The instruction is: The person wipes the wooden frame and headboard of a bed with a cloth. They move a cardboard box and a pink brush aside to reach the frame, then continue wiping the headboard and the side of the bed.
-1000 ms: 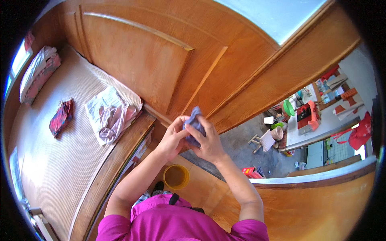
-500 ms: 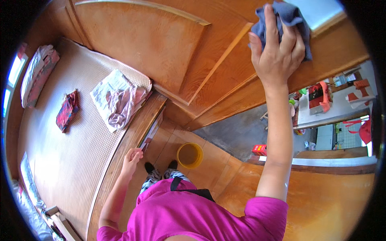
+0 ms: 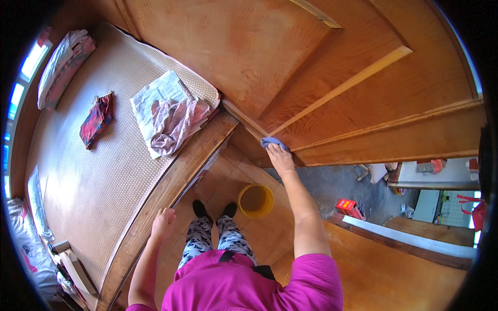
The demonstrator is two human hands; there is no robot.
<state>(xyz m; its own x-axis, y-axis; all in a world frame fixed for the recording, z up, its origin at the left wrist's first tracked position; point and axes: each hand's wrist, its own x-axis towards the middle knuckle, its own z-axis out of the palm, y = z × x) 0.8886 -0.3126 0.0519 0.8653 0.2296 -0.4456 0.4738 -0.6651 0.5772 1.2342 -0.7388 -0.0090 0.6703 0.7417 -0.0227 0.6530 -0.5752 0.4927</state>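
Observation:
My right hand (image 3: 280, 155) presses a bunched blue-grey cloth (image 3: 270, 140) against the lower corner of a brown wooden door panel (image 3: 358, 124), beside the foot of a raised pale strip. The fingers are closed over the cloth and hide part of it. My left hand (image 3: 164, 222) hangs near the wooden edge of the bed (image 3: 194, 155), its fingers curled in, with nothing visible in it. On the floor, just ahead of my feet and to the right, stands a yellow bucket (image 3: 270, 202) holding murky liquid.
On the bed's woven mat (image 3: 104, 197) lie a crumpled pinkish cloth (image 3: 174, 122) over papers, a red-and-blue patterned cloth (image 3: 97, 120) and a folded bundle (image 3: 65, 70). A red box (image 3: 348, 207) stands by the doorway sill (image 3: 410, 236). Beyond is a grey floor (image 3: 321, 181).
My right hand has brought the cloth down and leftward from high on the door to its low corner. The view has tilted and shifted. My left hand remains near the bed edge, fingers more curled.

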